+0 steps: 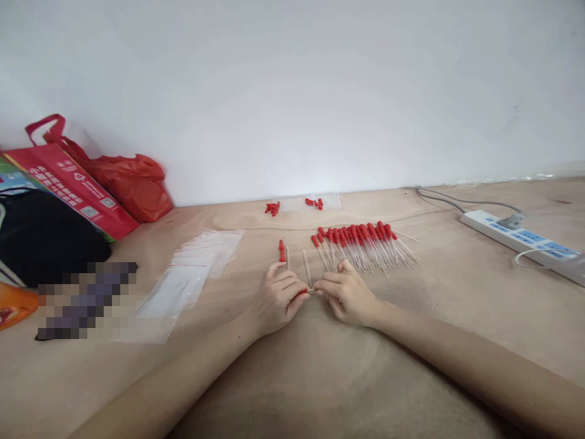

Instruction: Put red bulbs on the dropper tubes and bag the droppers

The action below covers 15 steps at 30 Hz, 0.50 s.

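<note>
My left hand (280,297) is closed in a pinch on a small red rubber bulb (302,293). My right hand (346,294) is closed on a thin clear glass tube (313,292), and the two parts meet between my fingertips. Just beyond my hands lie one finished dropper with a red bulb (282,250) and a bare glass tube (306,267). To the right of them is a row of several finished droppers (365,244) with red bulbs, laid side by side on the wooden table (320,378).
Loose red bulbs (272,208) and a clear bag (315,202) lie near the wall. Clear plastic bags (192,274) lie at the left. Red bags (91,177) and a black bag (41,238) stand at far left. A white power strip (516,238) lies at right.
</note>
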Each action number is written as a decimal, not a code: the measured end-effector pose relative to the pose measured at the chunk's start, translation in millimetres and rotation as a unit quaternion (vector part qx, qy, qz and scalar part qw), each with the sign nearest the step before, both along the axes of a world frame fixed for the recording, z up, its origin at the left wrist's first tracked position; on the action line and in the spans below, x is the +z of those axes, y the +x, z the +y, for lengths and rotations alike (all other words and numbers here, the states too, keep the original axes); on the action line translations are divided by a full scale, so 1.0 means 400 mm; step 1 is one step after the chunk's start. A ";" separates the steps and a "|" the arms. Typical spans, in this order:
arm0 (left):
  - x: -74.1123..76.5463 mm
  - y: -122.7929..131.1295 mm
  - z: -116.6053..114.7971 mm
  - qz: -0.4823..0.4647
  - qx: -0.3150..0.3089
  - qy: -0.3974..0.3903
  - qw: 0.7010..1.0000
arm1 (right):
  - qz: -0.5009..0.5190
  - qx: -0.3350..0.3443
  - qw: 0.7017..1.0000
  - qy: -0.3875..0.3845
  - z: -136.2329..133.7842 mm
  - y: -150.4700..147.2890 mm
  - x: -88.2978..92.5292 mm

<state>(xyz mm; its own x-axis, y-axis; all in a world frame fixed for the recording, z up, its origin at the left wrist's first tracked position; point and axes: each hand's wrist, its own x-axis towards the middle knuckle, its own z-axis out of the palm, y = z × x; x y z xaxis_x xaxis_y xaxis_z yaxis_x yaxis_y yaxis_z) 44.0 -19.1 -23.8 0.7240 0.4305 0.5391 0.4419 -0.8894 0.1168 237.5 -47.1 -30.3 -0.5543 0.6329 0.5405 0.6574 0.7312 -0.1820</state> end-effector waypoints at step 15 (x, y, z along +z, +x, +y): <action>0.020 -0.019 0.013 -0.085 0.044 0.074 0.993 | -0.044 -0.085 0.995 -0.009 0.001 0.004 0.046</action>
<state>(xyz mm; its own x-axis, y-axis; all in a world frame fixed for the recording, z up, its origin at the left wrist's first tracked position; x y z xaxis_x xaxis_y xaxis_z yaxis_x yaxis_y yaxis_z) 36.2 -14.1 -15.7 0.5807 0.3948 0.7120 0.5042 -0.8611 0.0662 239.2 -46.9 -11.7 -0.4824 0.7314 0.4821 0.7858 0.6045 -0.1307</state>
